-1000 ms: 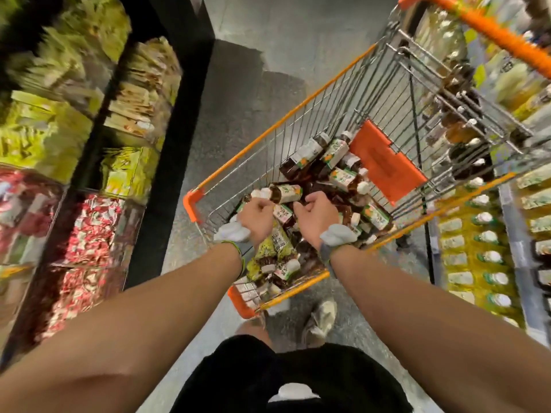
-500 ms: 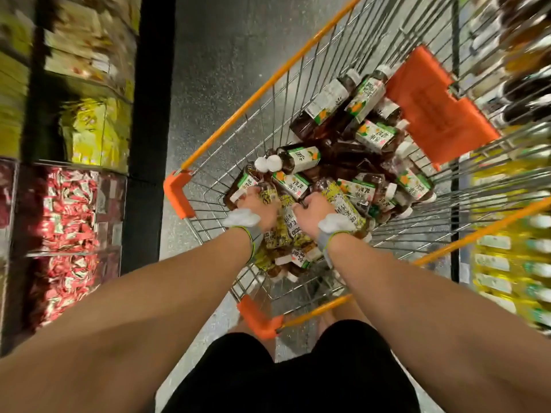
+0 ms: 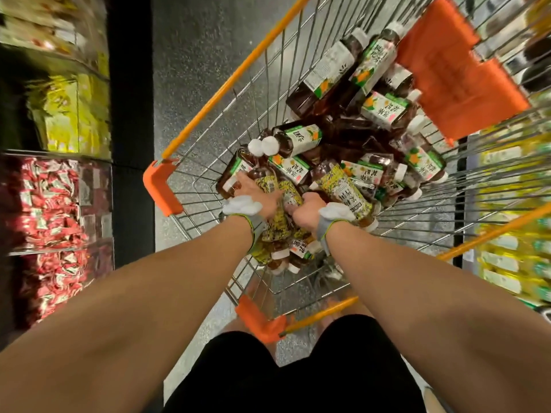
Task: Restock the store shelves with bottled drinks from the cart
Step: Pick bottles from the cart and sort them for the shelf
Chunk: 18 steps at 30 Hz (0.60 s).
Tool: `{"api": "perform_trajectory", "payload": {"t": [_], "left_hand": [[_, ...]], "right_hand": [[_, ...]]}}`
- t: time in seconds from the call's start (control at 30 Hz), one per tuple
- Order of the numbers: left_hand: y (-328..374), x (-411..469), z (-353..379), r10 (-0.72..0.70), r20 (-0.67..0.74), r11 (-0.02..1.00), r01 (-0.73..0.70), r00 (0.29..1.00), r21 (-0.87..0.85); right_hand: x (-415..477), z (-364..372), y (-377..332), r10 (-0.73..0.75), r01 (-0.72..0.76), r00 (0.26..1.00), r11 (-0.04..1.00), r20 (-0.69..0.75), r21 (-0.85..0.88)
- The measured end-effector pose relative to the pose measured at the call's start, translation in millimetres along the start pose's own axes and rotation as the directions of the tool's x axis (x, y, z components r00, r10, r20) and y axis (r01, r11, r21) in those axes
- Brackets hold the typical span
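A wire cart with an orange rim [image 3: 226, 83] holds a heap of brown tea bottles [image 3: 384, 110] with white caps, lying on their sides. Most carry green and orange labels; a few near me have yellow patterned labels. Both my hands are down in the near end of the heap. My left hand [image 3: 253, 192] grips a yellow-labelled bottle [image 3: 269, 186], fingers on its left side and thumb across it. My right hand [image 3: 307, 208] is curled against another yellow-labelled bottle [image 3: 343, 190]; its fingertips are hidden beneath.
The orange seat flap [image 3: 456, 84] stands at the cart's far end. On the left, shelves hold red snack packs [image 3: 53, 222] and yellow packs [image 3: 68, 114] behind a black post [image 3: 131, 114]. A blurred shelf of bottled drinks [image 3: 507, 263] runs along the right. Grey floor [image 3: 202, 55] lies between.
I have leaned in over the cart. Both hands dropped from just above the bottles into the heap and closed round yellow-labelled bottles.
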State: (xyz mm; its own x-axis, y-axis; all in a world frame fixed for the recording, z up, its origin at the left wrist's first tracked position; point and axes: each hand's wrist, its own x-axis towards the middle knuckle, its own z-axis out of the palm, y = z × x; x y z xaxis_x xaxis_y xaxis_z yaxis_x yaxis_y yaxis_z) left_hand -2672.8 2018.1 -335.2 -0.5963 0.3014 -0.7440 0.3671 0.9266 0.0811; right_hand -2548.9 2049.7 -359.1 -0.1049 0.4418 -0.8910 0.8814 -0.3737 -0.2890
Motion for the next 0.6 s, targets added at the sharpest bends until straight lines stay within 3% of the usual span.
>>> {"api": "perform_trajectory", "payload": {"t": [0.2,0.33,0.6], "left_hand": [[4.1,-10.4,-38.3,0.119,0.07,0.977,-0.104,0.99,-0.188],[38.0,-48.9,-80.4,0.282,0.054,0.915,-0.252,0.958,-0.316],[114.7,-156.6,-103.7,0.547,0.048,0.792,-0.497,0.836,-0.355]], "right_hand": [[-39.4,-11.8,-6.0,0.038,-0.016,0.998,0.938,-0.056,0.346],[-83.7,-47.1,-12.2,0.02,0.087,0.976,0.879,-0.217,0.47],[-182.3,-117.3,5.4,0.123,0.285,0.836,0.736,-0.535,0.614]]}}
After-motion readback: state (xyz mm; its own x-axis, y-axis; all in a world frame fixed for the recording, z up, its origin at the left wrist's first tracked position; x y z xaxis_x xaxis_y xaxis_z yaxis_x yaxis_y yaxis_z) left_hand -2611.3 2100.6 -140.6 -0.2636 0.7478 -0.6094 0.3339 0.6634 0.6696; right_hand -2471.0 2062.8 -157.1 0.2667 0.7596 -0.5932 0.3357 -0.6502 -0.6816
